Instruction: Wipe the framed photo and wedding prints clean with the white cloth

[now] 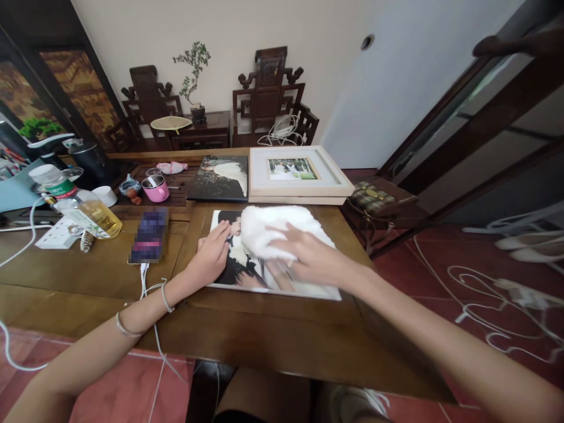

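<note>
A photo panel (pixel 247 276) lies flat on the wooden table (pixel 264 335), showing people in formal clothes. My left hand (pixel 214 252) rests on its left edge with the fingers stretched out over the print. My right hand (pixel 304 252) presses a fluffy white cloth (pixel 282 226) against the upper right of the panel, with its fingers spread on the cloth. Motion blurs the right hand slightly. The cloth and both hands hide parts of the picture.
Behind the panel lie a dark photo panel (pixel 220 179) and a framed photo (pixel 293 169). To the left are a phone (pixel 150 235) on a charging cable, a pink mug (pixel 155 189), a bottle (pixel 94 211) and a power strip (pixel 56 234). A plaid bag (pixel 372 198) sits at the right.
</note>
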### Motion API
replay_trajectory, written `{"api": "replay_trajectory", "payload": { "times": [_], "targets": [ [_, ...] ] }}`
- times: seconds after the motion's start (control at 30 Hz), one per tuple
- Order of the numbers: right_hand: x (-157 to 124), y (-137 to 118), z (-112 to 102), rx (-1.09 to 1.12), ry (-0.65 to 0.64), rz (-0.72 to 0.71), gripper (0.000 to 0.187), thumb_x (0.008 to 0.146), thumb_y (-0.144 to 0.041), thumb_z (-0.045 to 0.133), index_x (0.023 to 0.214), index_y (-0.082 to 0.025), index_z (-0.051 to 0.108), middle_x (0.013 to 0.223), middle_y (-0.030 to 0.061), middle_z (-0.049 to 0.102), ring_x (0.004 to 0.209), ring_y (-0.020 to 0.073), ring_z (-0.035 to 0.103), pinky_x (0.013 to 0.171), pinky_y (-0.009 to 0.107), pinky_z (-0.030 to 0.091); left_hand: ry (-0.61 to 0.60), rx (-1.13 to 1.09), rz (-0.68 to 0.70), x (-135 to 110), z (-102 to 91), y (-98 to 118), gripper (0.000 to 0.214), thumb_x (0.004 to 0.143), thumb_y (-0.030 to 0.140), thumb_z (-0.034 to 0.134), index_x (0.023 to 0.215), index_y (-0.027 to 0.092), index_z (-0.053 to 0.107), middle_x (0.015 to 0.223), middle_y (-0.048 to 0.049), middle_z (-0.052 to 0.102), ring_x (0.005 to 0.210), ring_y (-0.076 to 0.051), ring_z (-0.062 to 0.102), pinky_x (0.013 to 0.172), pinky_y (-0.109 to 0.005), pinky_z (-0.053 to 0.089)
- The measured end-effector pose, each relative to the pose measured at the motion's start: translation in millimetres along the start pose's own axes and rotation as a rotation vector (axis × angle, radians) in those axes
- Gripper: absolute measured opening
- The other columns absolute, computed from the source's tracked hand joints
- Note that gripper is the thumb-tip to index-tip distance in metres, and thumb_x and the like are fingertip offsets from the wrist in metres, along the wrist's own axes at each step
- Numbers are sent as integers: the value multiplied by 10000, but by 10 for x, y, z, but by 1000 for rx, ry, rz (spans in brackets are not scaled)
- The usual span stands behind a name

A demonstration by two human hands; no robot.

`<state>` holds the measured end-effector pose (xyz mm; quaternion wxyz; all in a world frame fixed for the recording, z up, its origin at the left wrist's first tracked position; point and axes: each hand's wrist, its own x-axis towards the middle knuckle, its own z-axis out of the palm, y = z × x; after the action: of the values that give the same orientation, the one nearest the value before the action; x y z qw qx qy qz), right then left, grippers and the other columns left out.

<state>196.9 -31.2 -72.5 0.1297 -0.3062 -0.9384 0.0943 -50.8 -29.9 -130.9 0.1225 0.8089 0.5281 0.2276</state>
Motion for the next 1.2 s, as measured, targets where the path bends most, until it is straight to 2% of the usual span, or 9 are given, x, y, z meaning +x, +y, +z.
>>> {"api": "replay_trajectory", "payload": {
  "times": [0.17,0.3,0.4,0.53,0.63,0.83,0.93,1.03,1.2],
  "targets": [
    [-502,-543,66,65,-96,-90,386,699,-53,466,1020,-160,653,1402,155,489,1368,301,320,1114,581,215,-15,-5,-10,-1,-11,19,465,942,190,292,1397,133,368,1501,-147,338,1402,-237,291,1096,-484,300],
    [-586,-668,56,113,-135,-104,379,686,-79,481,1003,-189,658,1403,125,494,1370,279,319,1121,562,215,-17,-17,0,3,-16,10,454,947,202,296,1391,158,383,1498,-137,347,1399,-237,299,1102,-475,296],
    [-424,-512,83,80,-68,-50,399,709,-91,477,1060,-176,648,1328,157,563,1327,269,399,1104,547,257,-17,-13,8,7,-19,3,459,945,198,296,1395,156,377,1498,-142,345,1399,-236,297,1104,-479,290],
    [-35,-169,110,24,43,-9,371,787,-104,440,1090,-186,638,1253,116,620,1261,277,474,1076,539,289,-25,-2,13,13,-21,10,463,937,185,303,1392,151,377,1492,-144,356,1398,-231,302,1108,-478,287],
    [268,63,81,-3,60,20,307,814,-134,432,1021,-191,651,1126,94,673,1035,278,597,969,499,389,-28,13,4,18,-18,14,462,932,177,301,1384,127,385,1490,-157,355,1399,-239,299,1103,-478,297],
    [574,247,41,23,71,53,338,776,-91,425,1021,-175,643,967,65,714,811,239,609,868,428,414,-18,-1,18,17,-21,14,455,935,185,310,1382,157,391,1488,-137,363,1395,-233,308,1107,-470,299],
    [466,114,64,33,84,61,286,793,-111,434,958,-180,657,945,71,712,854,254,611,891,463,409,-15,-4,11,14,-23,14,458,934,185,306,1382,144,390,1488,-143,362,1397,-236,304,1111,-473,294],
    [186,-129,79,68,86,-5,334,782,-83,417,988,-199,653,1096,84,686,1081,289,575,985,543,354,-22,-4,2,12,-26,17,462,929,178,308,1382,134,391,1486,-147,365,1396,-237,306,1114,-471,289],
    [-317,-599,-53,170,-117,-14,453,644,-40,459,1013,-231,640,1228,98,637,1283,271,458,1092,557,274,-37,-15,-10,7,-43,40,458,935,178,313,1387,163,386,1496,-134,352,1399,-230,298,1097,-477,299]
  ]
}}
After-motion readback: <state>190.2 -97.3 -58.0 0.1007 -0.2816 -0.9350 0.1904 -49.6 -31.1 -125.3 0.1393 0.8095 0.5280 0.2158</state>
